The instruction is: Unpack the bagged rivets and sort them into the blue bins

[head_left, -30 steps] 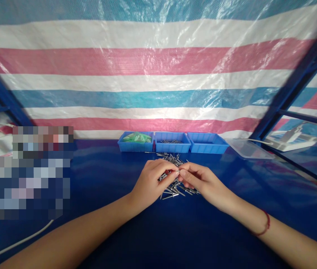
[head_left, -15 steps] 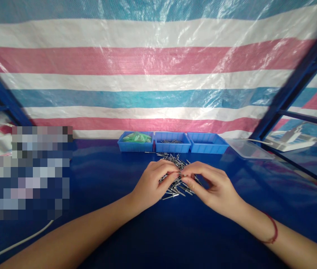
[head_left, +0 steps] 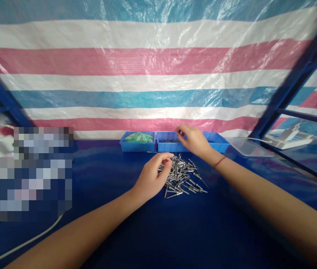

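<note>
Beneath both hands' fingers stretches the tabletop (head_left: 110, 179). The middle bin (head_left: 168, 147) sits under the right fingers (head_left: 183, 129), parted with no rivet visible between them. Beside the left fingers (head_left: 162, 156) — nearly meeting, grip impossible to tell — lies the loose rivet pile (head_left: 180, 173). A smaller rivet batch (head_left: 170, 141) is already binned; the larger share looks left outside.
</note>
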Demonstrator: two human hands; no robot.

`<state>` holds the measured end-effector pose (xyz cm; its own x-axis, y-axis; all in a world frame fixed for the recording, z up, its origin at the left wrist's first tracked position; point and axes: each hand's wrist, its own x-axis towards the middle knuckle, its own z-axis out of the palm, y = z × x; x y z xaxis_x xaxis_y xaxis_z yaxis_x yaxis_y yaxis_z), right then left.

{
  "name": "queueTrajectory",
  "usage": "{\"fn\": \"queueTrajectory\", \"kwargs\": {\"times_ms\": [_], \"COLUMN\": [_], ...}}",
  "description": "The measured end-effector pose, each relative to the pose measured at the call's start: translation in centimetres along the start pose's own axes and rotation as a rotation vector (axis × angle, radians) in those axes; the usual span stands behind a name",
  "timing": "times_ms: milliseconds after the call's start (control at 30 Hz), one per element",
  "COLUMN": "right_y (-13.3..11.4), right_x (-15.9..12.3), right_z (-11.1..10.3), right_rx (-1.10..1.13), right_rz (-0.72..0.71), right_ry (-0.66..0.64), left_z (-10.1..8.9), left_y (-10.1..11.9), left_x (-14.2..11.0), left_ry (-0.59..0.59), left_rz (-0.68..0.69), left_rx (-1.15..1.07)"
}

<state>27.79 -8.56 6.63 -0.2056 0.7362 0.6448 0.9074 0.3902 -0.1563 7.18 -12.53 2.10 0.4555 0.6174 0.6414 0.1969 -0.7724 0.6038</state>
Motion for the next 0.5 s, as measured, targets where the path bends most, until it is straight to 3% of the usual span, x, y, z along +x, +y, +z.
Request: {"fn": "queueTrajectory", "kwargs": {"times_ms": [133, 267, 500], "right_y": [0.1, -1.1, -1.4], "right_x": [0.1, -2.9, -8.0], "right_z": [0.4, -1.2, -2.9], "right_rx": [0.005, 0.065, 0.295], "right_rz": [0.003, -0.010, -0.010], "right_ry": [-0.024, -0.074, -0.410], "left_z": [-0.1, 0.0, 0.1], "left_y": [-0.3, -0.6, -0.6], "left_x": [0.0, 0.0, 0.0], "left_ry": [-0.049, -0.070, -0.084], "left_rz": [0.052, 0.083, 0.073], "left_rx": [0.006, -0.001, 0.021]}}
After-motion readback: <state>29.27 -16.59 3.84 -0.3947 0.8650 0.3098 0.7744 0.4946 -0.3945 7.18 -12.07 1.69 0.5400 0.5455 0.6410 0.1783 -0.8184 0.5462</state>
